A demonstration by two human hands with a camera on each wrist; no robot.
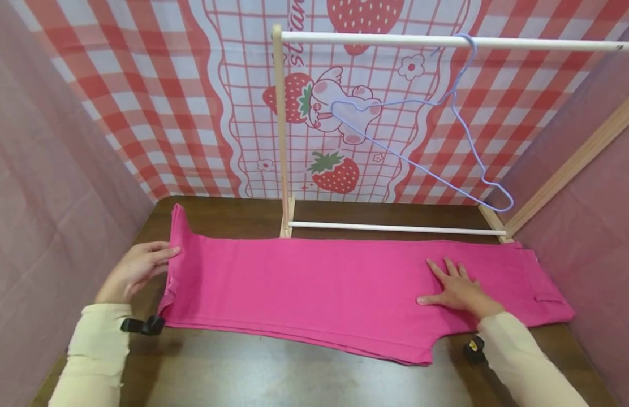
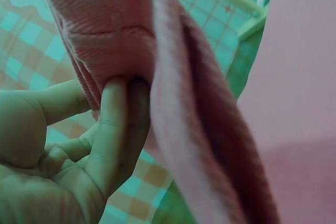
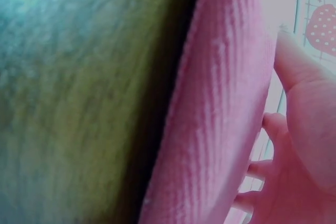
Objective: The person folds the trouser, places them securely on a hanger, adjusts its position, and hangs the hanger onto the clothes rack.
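Note:
Pink corduroy trousers (image 1: 314, 288), folded lengthwise, lie across the table with the waist end at the right and the leg hems at the left. At the hem end my left hand (image 1: 141, 265) pinches the layered edge between thumb and fingers, and that edge is raised off the table. The left wrist view shows the fingers (image 2: 107, 129) on the stitched hem (image 2: 113, 40). My right hand (image 1: 457, 291) rests with spread fingers on the upper part of the trousers, near the crotch. In the right wrist view its thumb and fingers touch the ribbed cloth (image 3: 215, 98).
Behind the trousers stands a rack with a white top rod (image 1: 370, 39), a lower rod (image 1: 396, 228) and wooden posts (image 1: 280, 130). A lilac wire hanger (image 1: 411, 161) hangs from the top rod. Pinkish cloth walls (image 1: 50, 169) flank the brown table (image 1: 274, 373).

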